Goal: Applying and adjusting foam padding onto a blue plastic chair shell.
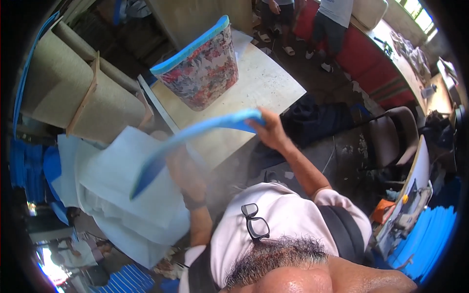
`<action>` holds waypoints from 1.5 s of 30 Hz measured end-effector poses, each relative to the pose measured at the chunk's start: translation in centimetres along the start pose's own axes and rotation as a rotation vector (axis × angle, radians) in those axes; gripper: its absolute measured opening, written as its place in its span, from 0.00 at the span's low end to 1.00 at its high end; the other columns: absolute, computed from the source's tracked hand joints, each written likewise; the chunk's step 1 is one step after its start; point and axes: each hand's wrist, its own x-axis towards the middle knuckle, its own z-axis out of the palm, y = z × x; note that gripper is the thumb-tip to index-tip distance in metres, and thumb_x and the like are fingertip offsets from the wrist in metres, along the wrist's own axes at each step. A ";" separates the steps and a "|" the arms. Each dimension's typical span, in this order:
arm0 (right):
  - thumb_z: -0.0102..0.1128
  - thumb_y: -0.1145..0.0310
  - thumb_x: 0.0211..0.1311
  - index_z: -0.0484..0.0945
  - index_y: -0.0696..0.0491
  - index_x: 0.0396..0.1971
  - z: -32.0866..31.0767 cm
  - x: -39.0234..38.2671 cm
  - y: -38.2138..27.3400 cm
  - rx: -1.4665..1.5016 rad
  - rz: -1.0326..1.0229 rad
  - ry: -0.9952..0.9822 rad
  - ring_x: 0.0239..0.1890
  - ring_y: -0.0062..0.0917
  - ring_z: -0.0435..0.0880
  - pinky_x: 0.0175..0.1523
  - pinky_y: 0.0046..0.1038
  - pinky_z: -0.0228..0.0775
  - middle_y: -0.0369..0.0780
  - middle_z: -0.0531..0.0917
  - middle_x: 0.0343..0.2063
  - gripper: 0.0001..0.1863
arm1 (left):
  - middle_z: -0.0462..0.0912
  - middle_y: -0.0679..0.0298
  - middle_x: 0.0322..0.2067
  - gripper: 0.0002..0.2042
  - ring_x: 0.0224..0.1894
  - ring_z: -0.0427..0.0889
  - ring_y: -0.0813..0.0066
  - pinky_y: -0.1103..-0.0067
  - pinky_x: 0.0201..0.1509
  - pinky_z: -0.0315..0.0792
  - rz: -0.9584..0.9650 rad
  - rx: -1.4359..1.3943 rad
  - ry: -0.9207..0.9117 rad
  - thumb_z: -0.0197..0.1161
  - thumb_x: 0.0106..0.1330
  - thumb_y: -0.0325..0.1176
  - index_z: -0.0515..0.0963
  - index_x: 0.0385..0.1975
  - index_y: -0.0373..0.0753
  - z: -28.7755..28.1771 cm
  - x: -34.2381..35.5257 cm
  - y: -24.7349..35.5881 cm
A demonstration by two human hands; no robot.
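My right hand point(271, 128) is closed on one end of a curved blue foam sheet point(195, 131), thumb and fingers wrapped over its edge. The sheet arcs to the left across the front of my body, and its far end is smeared by motion. My left hand point(184, 168) is close to the sheet's left part, too blurred for its fingers to show. Beyond the sheet, a floral-covered panel point(200, 73) with a bright blue foam edge stands upright on a pale worktable point(264, 78).
White sheets point(132, 190) are piled at my left, beside large fabric-covered frames point(83, 83). Blue foam stacks point(425, 239) stand at the lower right, near a brown chair point(398, 132). Two people point(332, 24) stand at the far side by a red-fronted counter point(366, 73).
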 end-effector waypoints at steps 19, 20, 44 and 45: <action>0.69 0.65 0.69 0.80 0.60 0.40 -18.0 7.0 7.3 -0.222 0.227 0.026 0.30 0.16 0.76 0.34 0.25 0.69 0.35 0.80 0.26 0.13 | 0.82 0.57 0.48 0.17 0.50 0.81 0.64 0.71 0.57 0.75 -0.364 0.060 -0.072 0.69 0.70 0.37 0.81 0.52 0.33 8.8 9.1 -15.6; 0.68 0.66 0.69 0.80 0.60 0.42 -18.0 7.7 6.3 -0.258 0.227 -0.018 0.31 0.15 0.76 0.35 0.25 0.70 0.35 0.80 0.28 0.12 | 0.82 0.55 0.49 0.18 0.52 0.81 0.59 0.69 0.60 0.74 -0.288 0.176 -0.115 0.70 0.68 0.38 0.81 0.52 0.34 9.3 10.7 -16.3; 0.67 0.69 0.69 0.80 0.55 0.36 -21.1 -5.2 -7.4 -0.501 0.416 0.922 0.30 0.10 0.69 0.36 0.17 0.60 0.27 0.76 0.27 0.06 | 0.86 0.50 0.52 0.39 0.55 0.84 0.46 0.57 0.57 0.79 -0.014 0.725 -0.972 0.81 0.48 0.42 0.72 0.63 0.44 28.4 32.9 -24.6; 0.67 0.69 0.69 0.81 0.55 0.37 -21.1 -5.0 -7.2 -0.481 0.362 0.927 0.31 0.10 0.70 0.36 0.17 0.61 0.27 0.77 0.27 0.06 | 0.87 0.48 0.48 0.35 0.53 0.85 0.44 0.56 0.56 0.79 0.008 0.710 -0.952 0.80 0.50 0.41 0.74 0.61 0.43 28.2 32.9 -24.4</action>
